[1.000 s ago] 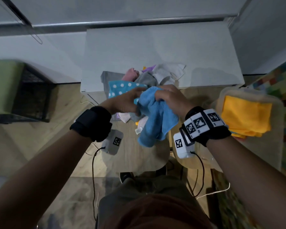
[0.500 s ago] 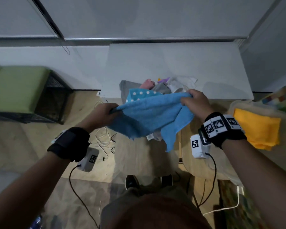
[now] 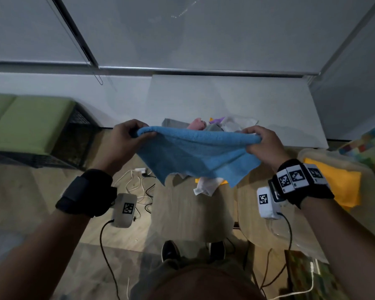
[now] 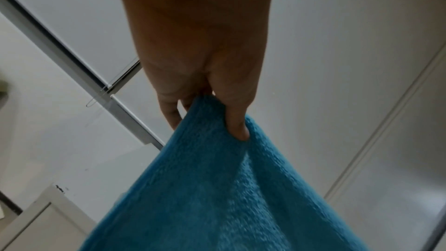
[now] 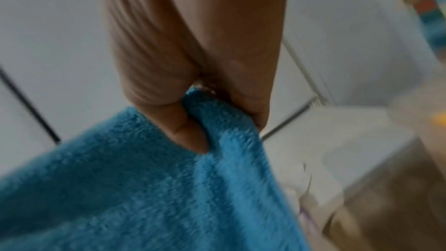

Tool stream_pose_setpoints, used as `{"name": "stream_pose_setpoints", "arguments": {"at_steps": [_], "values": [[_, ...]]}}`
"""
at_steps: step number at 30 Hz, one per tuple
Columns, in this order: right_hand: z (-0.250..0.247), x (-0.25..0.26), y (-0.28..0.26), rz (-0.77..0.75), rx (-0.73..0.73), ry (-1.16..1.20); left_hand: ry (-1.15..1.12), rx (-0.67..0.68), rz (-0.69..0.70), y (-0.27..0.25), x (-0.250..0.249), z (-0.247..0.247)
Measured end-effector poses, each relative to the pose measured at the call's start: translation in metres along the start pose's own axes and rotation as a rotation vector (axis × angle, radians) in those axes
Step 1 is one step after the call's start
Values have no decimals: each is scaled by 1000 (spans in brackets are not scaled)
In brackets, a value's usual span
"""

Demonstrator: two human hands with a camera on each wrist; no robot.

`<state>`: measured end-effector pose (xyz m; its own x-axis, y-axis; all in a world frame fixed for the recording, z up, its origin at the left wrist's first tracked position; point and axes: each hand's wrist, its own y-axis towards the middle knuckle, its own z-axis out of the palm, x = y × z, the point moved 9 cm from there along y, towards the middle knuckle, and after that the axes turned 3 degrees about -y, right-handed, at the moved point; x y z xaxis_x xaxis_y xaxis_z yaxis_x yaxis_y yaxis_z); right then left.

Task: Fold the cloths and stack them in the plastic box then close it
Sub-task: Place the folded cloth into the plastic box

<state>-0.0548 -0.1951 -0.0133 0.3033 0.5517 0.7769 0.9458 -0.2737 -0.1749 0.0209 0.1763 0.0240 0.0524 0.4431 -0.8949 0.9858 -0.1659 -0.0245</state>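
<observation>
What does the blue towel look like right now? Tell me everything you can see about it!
The blue towel looks soft and fluffy, like terry cloth, plain blue all over. It is spread out wide in the air. The left hand pinches one top corner and the right hand pinches the other, so the top edge runs between them and sags a little. The rest hangs down in loose folds with uneven bottom corners, in front of a pile of other cloths.

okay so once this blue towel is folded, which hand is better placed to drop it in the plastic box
Right. The plastic box, holding a yellow cloth, sits beside the right hand; the left hand pinches the blue towel on the far side.
</observation>
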Motion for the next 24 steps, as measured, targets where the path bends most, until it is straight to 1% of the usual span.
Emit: {"name": "stream_pose_setpoints", "arguments": {"at_steps": [2, 4, 6, 8, 11, 15, 17, 20, 24], "values": [[0, 4, -5, -37, 118, -101, -57, 60, -3, -4, 2, -3], [3, 2, -12, 8, 241, -62, -111, 73, -20, -9, 3, -9], [5, 2, -16, 32, 300, 11, -175, 75, -41, -12, 4, -12], [3, 6, -16, 22, 276, 49, -188, 65, -48, -11, 3, -12], [1, 8, -12, 22, 187, 40, -152, 40, -29, -5, -1, -11], [3, 6, -12, 54, 103, 201, -131, -22, 17, -2, -14, -12], [-3, 7, -14, 30, 68, 249, -128, -21, 36, -4, -20, -14], [-13, 13, -18, -25, 81, 208, -130, 26, 43, -9, -25, -22], [-23, 25, -26, -29, 132, 190, -236, 164, 23, -17, -27, -25]]}}
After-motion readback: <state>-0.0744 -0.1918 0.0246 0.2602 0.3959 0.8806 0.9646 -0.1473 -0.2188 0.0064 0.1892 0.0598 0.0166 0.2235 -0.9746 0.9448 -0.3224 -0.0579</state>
